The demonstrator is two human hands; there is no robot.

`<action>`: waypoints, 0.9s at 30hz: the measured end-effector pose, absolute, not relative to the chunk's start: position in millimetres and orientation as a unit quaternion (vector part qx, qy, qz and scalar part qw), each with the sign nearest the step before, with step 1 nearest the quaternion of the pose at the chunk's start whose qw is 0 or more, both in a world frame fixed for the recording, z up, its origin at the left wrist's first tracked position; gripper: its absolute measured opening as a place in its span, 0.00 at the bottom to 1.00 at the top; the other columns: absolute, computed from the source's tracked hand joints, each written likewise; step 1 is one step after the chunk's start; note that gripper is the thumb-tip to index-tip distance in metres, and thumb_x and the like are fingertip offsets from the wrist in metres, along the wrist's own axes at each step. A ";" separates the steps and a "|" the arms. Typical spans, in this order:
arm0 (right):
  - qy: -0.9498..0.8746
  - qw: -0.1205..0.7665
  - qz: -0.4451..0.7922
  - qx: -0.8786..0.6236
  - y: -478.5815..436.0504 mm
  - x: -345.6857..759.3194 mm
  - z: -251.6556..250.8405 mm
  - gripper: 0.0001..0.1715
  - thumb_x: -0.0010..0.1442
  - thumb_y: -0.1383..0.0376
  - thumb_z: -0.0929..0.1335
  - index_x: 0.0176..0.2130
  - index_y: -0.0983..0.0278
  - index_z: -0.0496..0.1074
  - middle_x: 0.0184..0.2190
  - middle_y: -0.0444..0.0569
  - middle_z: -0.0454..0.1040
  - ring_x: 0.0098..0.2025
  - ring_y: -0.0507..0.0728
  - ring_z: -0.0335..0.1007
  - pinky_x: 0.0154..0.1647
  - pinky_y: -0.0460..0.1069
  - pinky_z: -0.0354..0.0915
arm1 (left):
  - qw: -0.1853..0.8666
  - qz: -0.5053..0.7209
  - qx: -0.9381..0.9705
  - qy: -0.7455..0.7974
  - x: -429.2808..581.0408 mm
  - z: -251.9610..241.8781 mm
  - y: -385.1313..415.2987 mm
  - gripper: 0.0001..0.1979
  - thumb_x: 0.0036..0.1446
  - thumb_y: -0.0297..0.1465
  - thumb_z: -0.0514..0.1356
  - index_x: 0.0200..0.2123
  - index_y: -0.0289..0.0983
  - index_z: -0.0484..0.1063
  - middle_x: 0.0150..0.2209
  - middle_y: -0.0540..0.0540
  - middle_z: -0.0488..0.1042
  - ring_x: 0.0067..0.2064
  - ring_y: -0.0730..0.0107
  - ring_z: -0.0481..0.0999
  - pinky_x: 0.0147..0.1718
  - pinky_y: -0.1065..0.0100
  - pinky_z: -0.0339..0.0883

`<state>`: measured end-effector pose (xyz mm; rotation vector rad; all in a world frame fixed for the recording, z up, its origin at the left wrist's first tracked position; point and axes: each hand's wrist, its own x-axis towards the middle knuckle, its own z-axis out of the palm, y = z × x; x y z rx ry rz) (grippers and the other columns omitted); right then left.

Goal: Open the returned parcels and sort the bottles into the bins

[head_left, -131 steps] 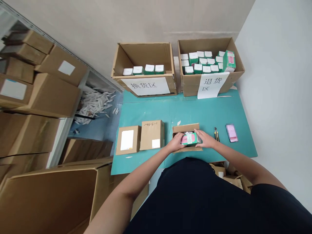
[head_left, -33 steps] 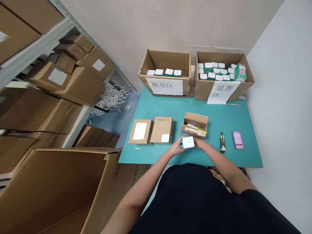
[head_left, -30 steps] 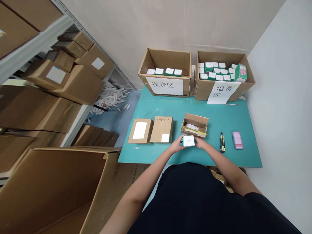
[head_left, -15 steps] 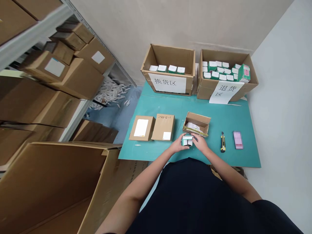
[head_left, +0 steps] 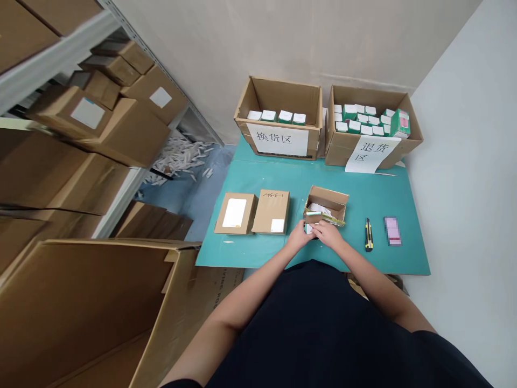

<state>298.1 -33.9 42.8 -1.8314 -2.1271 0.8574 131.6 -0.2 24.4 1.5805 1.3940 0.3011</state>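
Note:
A small green-and-white carton sits between my hands, mostly hidden by my fingers. My left hand grips its near left side, and my right hand closes over it from the right. Both hands are at the front rim of an open cardboard box, which holds white crumpled paper and has yellow tape along its front flap. The carton looks to be touching or just inside that rim, but I cannot tell which.
On the teal table lie flat cardboard parcels, a yellow-black utility knife and a pixelated pink item. Labelled cartons of boxes stand at the back, with shelved cartons and a large open carton left.
My hands have moved the small carton back and up toward the open box's front rim. It has turned, and its white face no longer shows from above. My fingers now cover more of it.

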 end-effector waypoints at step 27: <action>-0.800 0.067 0.170 -0.572 -38.8 317.5 63.9 0.19 0.69 0.68 0.64 0.55 0.58 0.77 0.41 0.55 0.72 0.48 0.63 0.65 0.50 0.57 0.61 | 0.445 0.098 0.692 0.560 123.9 40.8 -2.2 0.25 0.56 0.34 0.62 0.58 0.41 0.69 0.46 0.41 0.80 0.46 0.52 0.80 0.43 0.62 0.69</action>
